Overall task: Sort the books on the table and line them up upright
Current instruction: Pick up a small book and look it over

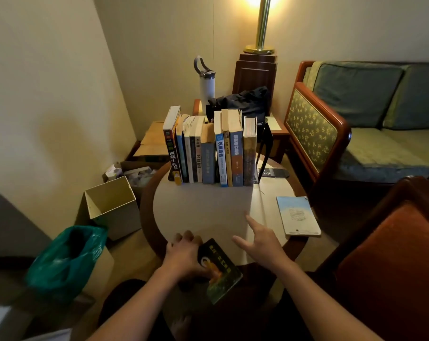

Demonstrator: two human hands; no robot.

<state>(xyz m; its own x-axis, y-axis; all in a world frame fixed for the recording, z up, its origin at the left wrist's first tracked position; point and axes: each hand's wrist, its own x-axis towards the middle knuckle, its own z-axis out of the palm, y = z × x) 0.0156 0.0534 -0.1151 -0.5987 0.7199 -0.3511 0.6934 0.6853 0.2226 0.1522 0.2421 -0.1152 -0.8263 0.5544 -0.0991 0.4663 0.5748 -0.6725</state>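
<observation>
- Left hand clasps the dark book, lower centre, likely for the upright row above.
- Right hand, spread and empty, hovers near the flat pale book at right.

Table top looking matt, smooth; rim gleaming as polished dark wood. Dark book cover shining glossy. Books showing paper edges, card spines. Lamp pole gleaming, brass-like metal. Sofa wearing woven cloth, frame lacquered wood. Bag glinting, thin plastic. Box looking matt cardboard.
</observation>
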